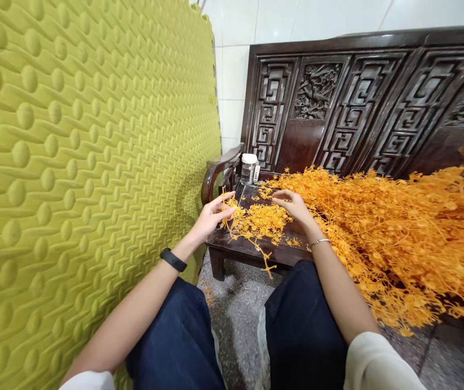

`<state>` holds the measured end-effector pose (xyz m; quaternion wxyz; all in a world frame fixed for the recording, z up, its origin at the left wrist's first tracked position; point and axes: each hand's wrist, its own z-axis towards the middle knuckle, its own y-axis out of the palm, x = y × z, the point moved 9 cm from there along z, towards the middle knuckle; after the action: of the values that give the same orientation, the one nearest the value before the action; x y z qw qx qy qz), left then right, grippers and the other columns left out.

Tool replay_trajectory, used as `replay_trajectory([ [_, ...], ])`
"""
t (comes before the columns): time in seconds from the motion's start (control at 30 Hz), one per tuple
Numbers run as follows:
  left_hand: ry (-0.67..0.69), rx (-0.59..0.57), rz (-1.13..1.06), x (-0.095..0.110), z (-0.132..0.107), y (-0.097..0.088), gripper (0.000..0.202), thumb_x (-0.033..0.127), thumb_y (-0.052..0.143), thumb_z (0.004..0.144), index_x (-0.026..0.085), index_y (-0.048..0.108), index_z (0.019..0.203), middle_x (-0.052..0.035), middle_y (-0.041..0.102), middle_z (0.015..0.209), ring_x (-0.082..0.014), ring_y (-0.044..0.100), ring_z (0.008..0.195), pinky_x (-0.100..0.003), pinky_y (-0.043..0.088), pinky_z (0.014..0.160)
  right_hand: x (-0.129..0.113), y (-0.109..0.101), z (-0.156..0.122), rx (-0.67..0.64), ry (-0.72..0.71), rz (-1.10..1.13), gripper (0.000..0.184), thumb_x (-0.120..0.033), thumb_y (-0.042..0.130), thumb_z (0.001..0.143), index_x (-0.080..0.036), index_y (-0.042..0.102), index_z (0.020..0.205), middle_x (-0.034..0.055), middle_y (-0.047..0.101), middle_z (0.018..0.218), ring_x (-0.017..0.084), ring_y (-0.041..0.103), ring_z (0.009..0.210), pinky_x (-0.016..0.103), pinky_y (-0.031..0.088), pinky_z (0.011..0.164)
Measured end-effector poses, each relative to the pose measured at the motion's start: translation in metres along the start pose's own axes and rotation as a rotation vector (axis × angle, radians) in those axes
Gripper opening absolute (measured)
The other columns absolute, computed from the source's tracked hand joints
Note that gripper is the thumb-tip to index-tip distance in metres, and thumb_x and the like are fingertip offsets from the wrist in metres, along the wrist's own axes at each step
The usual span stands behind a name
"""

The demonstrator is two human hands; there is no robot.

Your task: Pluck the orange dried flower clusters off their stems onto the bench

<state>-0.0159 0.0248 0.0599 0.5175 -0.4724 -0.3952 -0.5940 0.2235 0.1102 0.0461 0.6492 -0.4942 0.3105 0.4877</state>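
Observation:
In the head view, my left hand (211, 218) pinches an orange artificial plant stem (256, 246) between thumb and fingers. The bare lower end of the stem slants down past the bench's front edge. A loose heap of small orange sprigs (270, 219) lies on the dark wooden bench seat (240, 245), just right of that hand. Above the far right side of this heap is my right hand (294, 206), its fingers stretched out and apart, with nothing clearly visible in them. A large mass of orange artificial foliage (394, 227) spreads along the bench beside my right forearm.
A clear jar with a white lid (248, 169) stands at the seat's back left corner, near the curved armrest (215, 176). Behind rises the carved backrest (321, 92). A tall yellow-green foam mat (93, 135) walls off the left side. Orange bits lie on the speckled floor (235, 309).

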Motion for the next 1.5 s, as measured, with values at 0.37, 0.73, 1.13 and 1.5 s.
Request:
replay_trajectory([
  [0.37,0.1,0.037,0.021,0.014,0.013,0.012,0.053,0.03,0.067,0.071,0.019,0.057,0.122,0.002,0.06,0.069,-0.0095,0.051,0.066,-0.023,0.04,0.071,-0.057,0.087,-0.048,-0.273,-0.012,0.262,0.031,-0.04,0.077,0.058,-0.017,0.061,0.072,0.0012,0.064,0.07,0.014,0.06,0.066,0.031,0.048,0.072],
  [0.73,0.008,0.236,0.212,-0.023,0.029,-0.023,0.054,0.062,0.051,0.073,0.012,0.069,0.071,-0.0069,0.068,0.073,-0.0152,0.06,0.066,-0.023,0.044,0.057,-0.044,0.033,-0.026,0.072,-0.016,0.647,0.021,-0.031,0.076,0.057,-0.02,0.066,0.071,-0.0007,0.063,0.074,0.011,0.056,0.067,0.026,0.049,0.068],
  [1.13,0.591,0.481,0.346,0.063,-0.019,-0.007,0.044,0.048,0.049,0.083,0.021,0.052,0.119,-0.0078,0.058,0.12,-0.0176,0.054,0.109,-0.032,0.04,0.095,-0.072,0.057,-0.047,-0.37,-0.095,0.387,0.025,-0.025,0.076,0.06,-0.018,0.067,0.083,-0.001,0.065,0.072,0.01,0.059,0.067,0.027,0.049,0.071],
  [1.5,-0.001,-0.256,0.085,-0.005,0.002,0.057,0.046,0.035,0.075,0.062,0.014,0.063,0.101,-0.0038,0.067,0.085,-0.0165,0.061,0.082,-0.032,0.045,0.083,-0.089,0.053,-0.057,-0.189,-0.094,0.509,0.021,-0.026,0.075,0.062,-0.019,0.069,0.081,0.0022,0.069,0.08,0.014,0.064,0.076,0.033,0.051,0.08],
])
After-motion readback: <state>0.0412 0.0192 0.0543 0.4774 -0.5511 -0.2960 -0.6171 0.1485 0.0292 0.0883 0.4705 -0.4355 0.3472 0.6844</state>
